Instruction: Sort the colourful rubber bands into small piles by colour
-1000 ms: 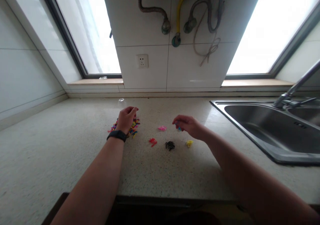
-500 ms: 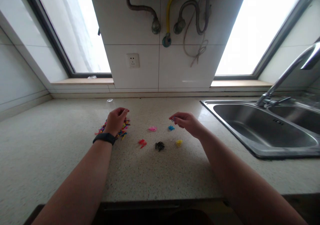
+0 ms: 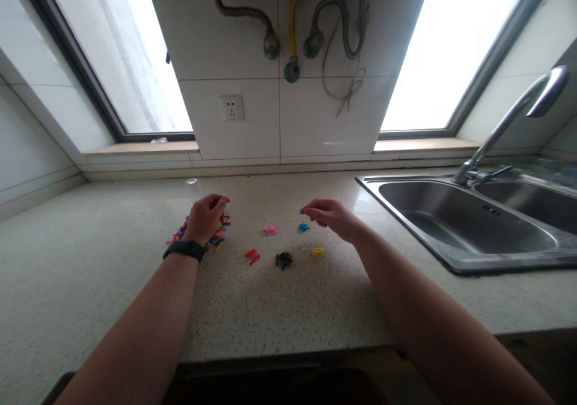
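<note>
My left hand (image 3: 207, 217) hovers at the mixed pile of multicoloured rubber bands (image 3: 220, 231), covering much of it. Thumb and fingertips are pinched together; what they hold, if anything, is too small to tell. Just above and behind the blue rubber bands (image 3: 304, 227) is my right hand (image 3: 331, 214), closed in a pinch with a small bluish band at its fingertips. Separate little heaps lie between and in front of the hands: pink bands (image 3: 271, 229), red bands (image 3: 253, 256), black bands (image 3: 283, 260) and yellow bands (image 3: 318, 253).
A small clear cup-like object (image 3: 192, 182) stands behind my left hand. To the right, a steel double sink (image 3: 406, 261) with a faucet (image 3: 500, 128) is set into the speckled counter (image 3: 252, 315). The tiled wall behind carries a socket (image 3: 233, 108) and several hoses (image 3: 295, 20).
My right hand's fingers have shifted slightly, and a bluish bit shows at the tips where a small dark loop showed before. The left hand keeps its pinch. The whole view has moved a little.
</note>
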A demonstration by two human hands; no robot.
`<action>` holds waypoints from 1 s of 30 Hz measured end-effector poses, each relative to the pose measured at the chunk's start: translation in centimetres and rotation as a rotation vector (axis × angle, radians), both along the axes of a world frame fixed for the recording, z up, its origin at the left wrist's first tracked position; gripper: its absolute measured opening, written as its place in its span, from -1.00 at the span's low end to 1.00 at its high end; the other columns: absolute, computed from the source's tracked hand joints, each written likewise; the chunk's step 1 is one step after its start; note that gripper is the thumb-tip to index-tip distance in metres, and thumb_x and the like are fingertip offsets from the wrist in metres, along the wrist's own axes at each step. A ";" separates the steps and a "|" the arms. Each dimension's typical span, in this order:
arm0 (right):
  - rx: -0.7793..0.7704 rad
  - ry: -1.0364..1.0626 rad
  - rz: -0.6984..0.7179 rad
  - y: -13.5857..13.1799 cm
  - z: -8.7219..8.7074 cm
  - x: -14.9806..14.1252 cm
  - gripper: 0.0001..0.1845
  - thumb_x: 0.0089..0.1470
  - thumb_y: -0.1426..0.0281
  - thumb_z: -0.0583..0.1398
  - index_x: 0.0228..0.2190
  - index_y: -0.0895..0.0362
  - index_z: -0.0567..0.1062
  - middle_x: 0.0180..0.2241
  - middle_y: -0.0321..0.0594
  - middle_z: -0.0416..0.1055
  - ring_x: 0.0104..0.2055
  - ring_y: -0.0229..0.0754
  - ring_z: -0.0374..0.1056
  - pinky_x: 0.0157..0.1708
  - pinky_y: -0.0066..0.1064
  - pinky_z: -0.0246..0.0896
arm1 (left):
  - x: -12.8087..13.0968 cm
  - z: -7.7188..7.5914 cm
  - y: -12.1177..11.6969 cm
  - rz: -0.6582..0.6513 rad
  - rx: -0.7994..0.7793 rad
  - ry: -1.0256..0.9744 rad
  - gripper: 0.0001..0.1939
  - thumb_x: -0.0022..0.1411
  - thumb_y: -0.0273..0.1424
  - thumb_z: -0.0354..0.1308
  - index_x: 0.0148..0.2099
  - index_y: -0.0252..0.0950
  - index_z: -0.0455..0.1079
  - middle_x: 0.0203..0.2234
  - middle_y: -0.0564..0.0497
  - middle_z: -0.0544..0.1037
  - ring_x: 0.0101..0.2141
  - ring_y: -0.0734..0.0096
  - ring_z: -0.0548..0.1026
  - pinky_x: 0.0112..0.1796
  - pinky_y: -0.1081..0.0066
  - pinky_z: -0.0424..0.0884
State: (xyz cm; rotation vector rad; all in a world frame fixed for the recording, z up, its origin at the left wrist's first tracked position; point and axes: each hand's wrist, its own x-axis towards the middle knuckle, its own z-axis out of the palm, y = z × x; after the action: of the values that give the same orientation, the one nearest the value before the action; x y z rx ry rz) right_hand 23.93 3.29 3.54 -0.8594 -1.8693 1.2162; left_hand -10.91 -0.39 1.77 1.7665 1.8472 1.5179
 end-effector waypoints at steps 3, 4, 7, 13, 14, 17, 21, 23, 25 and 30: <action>-0.004 -0.013 -0.003 0.0 0.0 -0.1 -0.64 0.03 0.11 0.29 -0.32 0.17 0.59 -0.54 -0.30 0.34 -0.59 -0.40 0.07 -0.63 -0.46 -0.11 | 0.0 0.0 0.0 -0.007 -0.005 -0.003 -0.66 0.21 -0.17 0.09 -0.23 -0.32 0.54 -0.57 0.06 0.50 -0.54 0.46 0.42 -0.49 0.50 0.31; -0.006 -0.012 -0.003 0.0 -0.1 -0.1 -0.64 0.03 0.11 0.28 -0.32 0.17 0.59 -0.54 -0.30 0.34 -0.59 -0.39 0.07 -0.63 -0.46 -0.11 | 0.0 0.0 0.0 -0.006 -0.005 -0.003 -0.66 0.21 -0.17 0.09 -0.23 -0.32 0.54 -0.58 0.06 0.49 -0.54 0.46 0.42 -0.49 0.50 0.31; -0.014 0.017 0.001 0.0 0.0 -0.1 -0.64 0.03 0.12 0.28 -0.32 0.18 0.58 -0.54 -0.30 0.34 -0.58 -0.39 0.08 -0.62 -0.46 -0.09 | 0.1 0.0 0.0 -0.010 0.001 -0.009 -0.67 0.21 -0.17 0.09 -0.24 -0.32 0.54 -0.58 0.07 0.49 -0.55 0.47 0.41 -0.50 0.50 0.30; -0.021 0.052 0.000 -0.1 0.1 -0.1 -0.64 0.04 0.12 0.27 -0.33 0.19 0.57 -0.56 -0.31 0.33 -0.58 -0.38 0.07 -0.61 -0.45 -0.10 | 0.5 0.3 -0.2 -0.011 -0.016 -0.032 -0.67 0.18 -0.18 0.12 -0.25 -0.33 0.53 -0.60 0.07 0.47 -0.55 0.46 0.41 -0.51 0.50 0.29; -0.020 0.047 0.001 -0.1 0.0 -0.1 -0.64 0.04 0.12 0.27 -0.33 0.19 0.57 -0.56 -0.31 0.33 -0.59 -0.38 0.07 -0.61 -0.45 -0.10 | 0.5 0.3 -0.2 -0.014 -0.018 -0.034 -0.67 0.18 -0.18 0.11 -0.25 -0.33 0.53 -0.61 0.07 0.46 -0.56 0.46 0.41 -0.52 0.50 0.29; -0.013 0.035 0.006 0.0 0.0 0.0 -0.64 0.06 0.12 0.26 -0.33 0.19 0.57 -0.55 -0.31 0.33 -0.59 -0.39 0.07 -0.62 -0.45 -0.11 | 0.5 0.4 -0.3 -0.020 -0.009 -0.028 -0.67 0.19 -0.18 0.10 -0.26 -0.33 0.53 -0.62 0.08 0.45 -0.56 0.46 0.40 -0.51 0.51 0.29; -0.021 0.051 0.017 0.2 -0.1 0.1 -0.64 0.06 0.12 0.26 -0.32 0.19 0.56 -0.54 -0.31 0.34 -0.58 -0.39 0.08 -0.62 -0.46 -0.11 | 0.5 0.3 -0.3 -0.023 -0.007 -0.031 -0.67 0.19 -0.17 0.11 -0.25 -0.33 0.53 -0.60 0.07 0.47 -0.54 0.44 0.43 -0.50 0.50 0.31; -0.027 0.058 0.021 0.2 0.0 0.1 -0.65 0.07 0.13 0.25 -0.31 0.19 0.56 -0.54 -0.30 0.34 -0.58 -0.39 0.08 -0.62 -0.46 -0.10 | 0.7 0.4 -0.4 -0.027 -0.016 -0.047 -0.67 0.19 -0.17 0.11 -0.25 -0.33 0.53 -0.60 0.07 0.47 -0.54 0.44 0.44 -0.50 0.50 0.32; -0.034 0.065 0.023 0.1 0.0 0.1 -0.65 0.08 0.13 0.24 -0.30 0.19 0.56 -0.54 -0.30 0.34 -0.58 -0.39 0.08 -0.62 -0.47 -0.09 | 0.9 0.6 -0.5 -0.030 -0.026 -0.071 -0.68 0.18 -0.18 0.12 -0.25 -0.34 0.52 -0.60 0.07 0.45 -0.56 0.45 0.43 -0.52 0.51 0.31; -0.041 0.084 0.050 -0.1 0.1 0.1 -0.65 0.08 0.14 0.25 -0.30 0.19 0.54 -0.52 -0.30 0.34 -0.57 -0.41 0.09 -0.62 -0.49 -0.08 | 1.2 1.0 -0.8 -0.040 -0.042 -0.109 -0.69 0.17 -0.19 0.13 -0.25 -0.33 0.52 -0.61 0.09 0.44 -0.57 0.45 0.44 -0.53 0.52 0.32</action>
State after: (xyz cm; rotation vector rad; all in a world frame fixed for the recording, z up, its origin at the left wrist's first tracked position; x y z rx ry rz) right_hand 23.98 3.21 3.62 -0.7760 -1.8142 1.3058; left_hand -9.67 -1.23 2.74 1.6577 1.7677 1.5179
